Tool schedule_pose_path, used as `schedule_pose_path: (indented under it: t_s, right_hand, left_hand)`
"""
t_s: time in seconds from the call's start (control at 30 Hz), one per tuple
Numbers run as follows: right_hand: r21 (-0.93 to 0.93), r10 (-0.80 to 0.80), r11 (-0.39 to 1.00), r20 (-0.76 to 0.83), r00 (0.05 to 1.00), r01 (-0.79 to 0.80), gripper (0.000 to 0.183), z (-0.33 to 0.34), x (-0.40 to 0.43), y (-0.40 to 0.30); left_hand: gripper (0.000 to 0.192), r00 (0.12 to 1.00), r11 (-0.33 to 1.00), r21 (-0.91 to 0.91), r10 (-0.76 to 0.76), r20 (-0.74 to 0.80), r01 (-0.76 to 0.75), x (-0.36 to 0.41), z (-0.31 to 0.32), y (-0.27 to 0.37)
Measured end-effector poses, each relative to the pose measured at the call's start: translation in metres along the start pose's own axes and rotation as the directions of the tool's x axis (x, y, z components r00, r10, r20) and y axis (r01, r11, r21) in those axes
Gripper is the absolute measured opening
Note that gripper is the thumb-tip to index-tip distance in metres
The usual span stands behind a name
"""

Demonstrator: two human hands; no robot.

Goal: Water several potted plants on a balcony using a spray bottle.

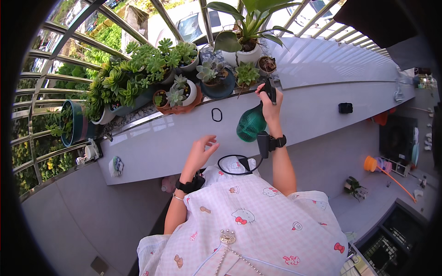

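My right hand (271, 103) grips the neck of a ribbed green spray bottle (251, 123) with a black trigger head (270, 90). The bottle is held over the pale ledge (159, 145), tilted, its head towards the plants. My left hand (201, 151) hovers near the ledge's front edge, fingers apart and holding nothing. Beyond the bottle head are a green rosette succulent (247, 73) and a small brown pot (267, 65). A grey-leaved succulent (210, 71) sits in a blue pot or dish. Left of it, a white pot (190, 93) of pale succulents shares a terracotta saucer (181, 108).
A black loop band (217, 115) lies on the ledge, and a small black object (345, 108) farther right. Metal railing bars (86, 40) rise behind the plants. A large leafy plant (250, 26) stands in a white pot. A crumpled packet (116, 166) lies at left.
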State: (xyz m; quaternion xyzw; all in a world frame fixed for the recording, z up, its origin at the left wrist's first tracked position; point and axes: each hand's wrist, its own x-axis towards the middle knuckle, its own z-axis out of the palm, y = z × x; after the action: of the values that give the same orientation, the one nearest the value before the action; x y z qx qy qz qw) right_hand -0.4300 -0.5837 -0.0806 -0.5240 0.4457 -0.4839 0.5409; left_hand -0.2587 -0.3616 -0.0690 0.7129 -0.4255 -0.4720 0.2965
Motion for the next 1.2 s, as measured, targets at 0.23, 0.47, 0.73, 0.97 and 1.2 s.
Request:
schedule_pose_path:
  t_s: [0.23, 0.47, 0.73, 0.97, 1.2]
  right_hand:
    - [0.184, 0.268, 0.939, 0.136, 0.954, -0.29, 0.018, 0.03, 0.018, -0.048]
    - [0.114, 0.221, 0.969, -0.009, 0.975, -0.219, 0.013, 0.055, 0.024, -0.043]
    - [0.207, 0.244, 0.947, 0.026, 0.969, -0.244, 0.009, 0.056, 0.026, -0.039]
    - [0.276, 0.273, 0.924, 0.002, 0.962, -0.263, 0.008, 0.063, 0.015, -0.038]
    - [-0.022, 0.067, 0.997, -0.054, 0.996, -0.068, 0.009, 0.048, 0.0, -0.02]
  left_hand:
    - [0.039, 1.0, 0.999, -0.032, 0.016, 0.005, -0.016, -0.001, 0.0, 0.0]
    - [0.039, 0.999, 0.999, -0.042, 0.004, -0.037, -0.005, -0.007, -0.006, -0.006]
    - [0.039, 0.999, 0.996, -0.088, 0.0, -0.055, -0.005, -0.01, -0.008, -0.017]
    - [0.037, 0.997, 0.971, -0.24, -0.023, -0.075, 0.005, -0.002, -0.01, -0.019]
    - [0.038, 0.997, 0.984, -0.178, 0.005, -0.078, -0.019, -0.005, -0.012, -0.024]
